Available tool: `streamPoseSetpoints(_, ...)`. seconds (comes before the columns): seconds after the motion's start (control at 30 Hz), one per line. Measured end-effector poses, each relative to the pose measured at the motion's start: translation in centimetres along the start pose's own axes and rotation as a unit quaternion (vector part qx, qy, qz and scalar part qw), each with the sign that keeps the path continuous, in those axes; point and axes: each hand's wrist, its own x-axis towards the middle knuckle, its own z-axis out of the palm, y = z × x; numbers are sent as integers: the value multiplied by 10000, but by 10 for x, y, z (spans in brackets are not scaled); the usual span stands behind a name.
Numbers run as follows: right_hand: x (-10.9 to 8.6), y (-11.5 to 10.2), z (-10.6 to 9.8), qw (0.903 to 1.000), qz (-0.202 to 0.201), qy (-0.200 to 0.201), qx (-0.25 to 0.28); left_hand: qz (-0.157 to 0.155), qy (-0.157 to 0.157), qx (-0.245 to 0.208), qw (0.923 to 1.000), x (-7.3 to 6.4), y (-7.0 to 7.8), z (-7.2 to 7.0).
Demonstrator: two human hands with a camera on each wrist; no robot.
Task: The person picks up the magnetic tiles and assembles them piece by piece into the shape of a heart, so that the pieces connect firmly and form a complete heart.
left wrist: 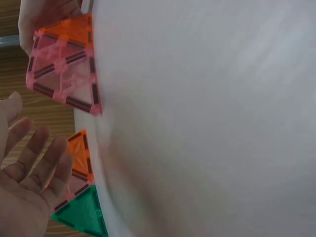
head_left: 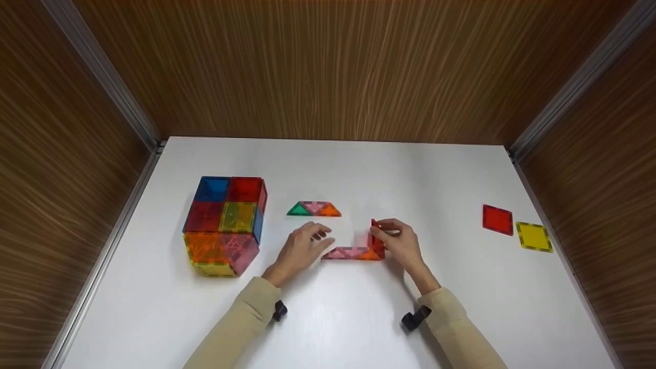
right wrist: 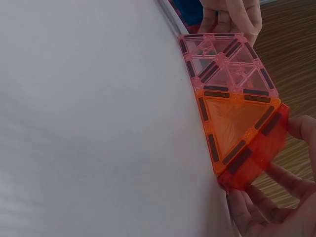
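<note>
My right hand (head_left: pixel 405 246) pinches an upright red magnetic tile (head_left: pixel 378 242) at the right end of a standing row. In the right wrist view, that red tile (right wrist: pixel 264 150) meets the slanted edge of an orange triangle tile (right wrist: pixel 236 121). Beyond it, the row continues in clear pink tiling (right wrist: pixel 224 64). My left hand (head_left: pixel 302 248) hovers by the row's left end, fingers loosely bent and apart, holding nothing. Behind it stands a trapezoid strip of green (head_left: pixel 299 209), pink and orange (head_left: pixel 330 210) triangle tiles, partly hidden by the fingers in the left wrist view.
A built block of coloured magnetic tiles (head_left: pixel 225 220) stands on the left of the white table (head_left: pixel 328 318). On the right lie a loose red square tile (head_left: pixel 497 219) and a yellow one (head_left: pixel 534 237). Wood-grain panels (head_left: pixel 328 72) enclose the table at the back and sides.
</note>
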Motion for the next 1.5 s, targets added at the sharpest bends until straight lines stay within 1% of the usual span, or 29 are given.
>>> streamPoseSetpoints(0.07, 0, 0, 0, 10000, 3, 34, -60, 105, 262, 127, 9995, 7, -1, -11)
streamPoseSetpoints(0.13, -1, 0, 1, 9999, 3, 37, -115, 188, 631, 234, 9976, 14, -2, -21)
streamPoseSetpoints(0.27, -2, -1, 1, 10000, 6, 39, -92, 179, 1338, 404, 9900, 27, -3, -37)
streamPoseSetpoints(0.33, -2, -1, 0, 10000, -16, 51, -43, 117, 1552, 444, 9868, 33, -5, -42)
streamPoseSetpoints(0.43, -2, -1, 0, 10000, -40, 71, -22, -39, 1670, 529, 9845, 41, -8, -45)
streamPoseSetpoints(0.53, -1, 0, 0, 10000, -30, 62, -65, -292, 1567, 564, 9856, 47, -14, -45)
streamPoseSetpoints(0.63, 0, 0, 2, 10000, -3, 22, -38, -461, 1357, 615, 9878, 51, -18, -45)
streamPoseSetpoints(0.77, 0, 0, 3, 10000, 46, -42, -61, -626, 1102, 734, 9892, 55, -22, -44)
streamPoseSetpoints(0.93, 0, 0, 1, 9999, 91, 4, -130, -752, 998, 708, 9896, 58, -21, -41)
streamPoseSetpoints(1.0, 0, 0, 0, 9999, 78, 11, -120, -724, 979, 677, 9902, 60, -19, -38)
streamPoseSetpoints(1.13, 0, 1, 1, 9999, 52, -64, -100, -644, 873, 688, 9917, 57, -16, -30)
streamPoseSetpoints(1.2, 0, 0, 1, 9999, 66, -64, -89, -530, 785, 706, 9930, 57, -13, -25)
streamPoseSetpoints(1.37, 0, 0, 0, 9999, 81, -56, -104, -88, 667, 751, 9949, 55, -6, -14)
streamPoseSetpoints(1.43, 1, 0, 0, 9999, 74, -85, -106, -57, 624, 766, 9951, 54, -3, -9)
streamPoseSetpoints(1.5, 2, 1, 0, 9999, 77, -108, -104, -120, 527, 756, 9957, 54, 1, -6)
